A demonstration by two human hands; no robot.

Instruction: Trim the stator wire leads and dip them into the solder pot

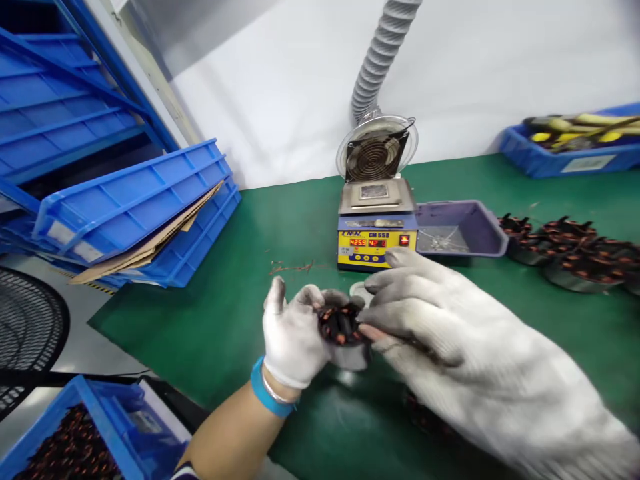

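A round motor stator (pixel 345 333), with a silver outer ring and copper windings set in black, is held over the green bench. My left hand (pixel 297 337), in a white glove with greyed fingertips, is closed around its left and far sides. From the right, my right hand (pixel 430 307) reaches in, in a thicker white glove, its thumb and fingers pinched on the stator's right rim. A bare thumb tip shows there; any wire end between the fingers is too small to make out. Behind the hands stands a yellow-and-blue solder pot (pixel 375 233) with lit red digits.
A purple tray (pixel 480 230) adjoins the pot. More stators (pixel 585 263) sit at right, below a blue bin (pixel 575 157) of yellow-handled tools. Copper wire scraps (pixel 293 268) lie on the bench (pixel 195 333). Blue crates (pixel 135 207), a black fan (pixel 30 333) and a parts bin (pixel 110 420) are left.
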